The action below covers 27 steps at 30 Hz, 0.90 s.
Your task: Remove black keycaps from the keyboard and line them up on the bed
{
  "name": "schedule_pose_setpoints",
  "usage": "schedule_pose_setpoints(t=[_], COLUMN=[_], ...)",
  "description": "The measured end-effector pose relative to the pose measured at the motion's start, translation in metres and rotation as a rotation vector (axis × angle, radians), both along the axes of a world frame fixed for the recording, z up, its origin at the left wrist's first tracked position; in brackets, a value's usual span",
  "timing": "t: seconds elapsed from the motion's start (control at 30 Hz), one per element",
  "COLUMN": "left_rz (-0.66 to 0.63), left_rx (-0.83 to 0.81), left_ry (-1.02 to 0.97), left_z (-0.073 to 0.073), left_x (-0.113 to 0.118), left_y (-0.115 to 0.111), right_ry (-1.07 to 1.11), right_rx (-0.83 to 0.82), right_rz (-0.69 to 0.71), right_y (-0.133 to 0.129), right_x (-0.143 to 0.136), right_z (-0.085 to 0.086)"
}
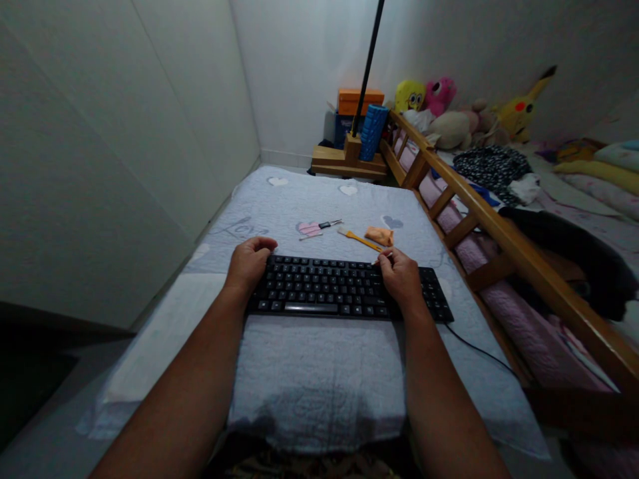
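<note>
A black keyboard lies flat across the cloth-covered table. My left hand is closed on its left end, thumb and forefinger near the top corner. Over the right part of the keys, my right hand pinches a thin stick with a white tip, which looks like a cotton swab; the tip is by the top row. Beyond the keyboard lie another thin cotton swab, a small tool with a dark handle and metal tip, a yellow-handled brush and a crumpled orange cloth.
The keyboard's cable runs off to the right. A wooden bed rail borders the table's right side, with plush toys and bedding behind it. A wooden stand with a black pole and a blue roller stand at the far end.
</note>
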<state>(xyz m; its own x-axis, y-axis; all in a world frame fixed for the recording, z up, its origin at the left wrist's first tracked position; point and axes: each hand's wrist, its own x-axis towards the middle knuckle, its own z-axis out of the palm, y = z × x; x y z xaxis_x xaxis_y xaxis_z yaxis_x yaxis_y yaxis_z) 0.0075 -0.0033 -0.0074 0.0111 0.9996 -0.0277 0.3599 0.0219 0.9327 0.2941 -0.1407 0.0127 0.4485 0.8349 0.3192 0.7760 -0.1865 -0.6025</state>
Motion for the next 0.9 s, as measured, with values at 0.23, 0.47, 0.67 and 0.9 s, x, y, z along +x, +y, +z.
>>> schedule_pose_setpoints(t=[0.23,0.47,0.67,0.9], left_rz=[-0.009,-0.008,-0.010,-0.007], left_rx=[0.003,0.004,0.003,-0.003], left_ry=[0.009,-0.009,0.001,-0.005], left_z=[-0.0008,0.0002,-0.0009,0.0001], left_x=[-0.0007,0.0000,-0.0006,0.0003], left_y=[0.0009,0.0005,0.0014,-0.0001], right_ry=[0.012,0.014,0.015,0.008], right_rx=[0.019,0.022,0.024,0.017], right_rz=[0.005,0.002,-0.003,-0.005], right_y=[0.0005,0.0004,0.0001,0.0001], right_x=[-0.0001,-0.0004,-0.0012,-0.0007], right_z=[-0.0004,-0.0010,-0.0005,-0.0002])
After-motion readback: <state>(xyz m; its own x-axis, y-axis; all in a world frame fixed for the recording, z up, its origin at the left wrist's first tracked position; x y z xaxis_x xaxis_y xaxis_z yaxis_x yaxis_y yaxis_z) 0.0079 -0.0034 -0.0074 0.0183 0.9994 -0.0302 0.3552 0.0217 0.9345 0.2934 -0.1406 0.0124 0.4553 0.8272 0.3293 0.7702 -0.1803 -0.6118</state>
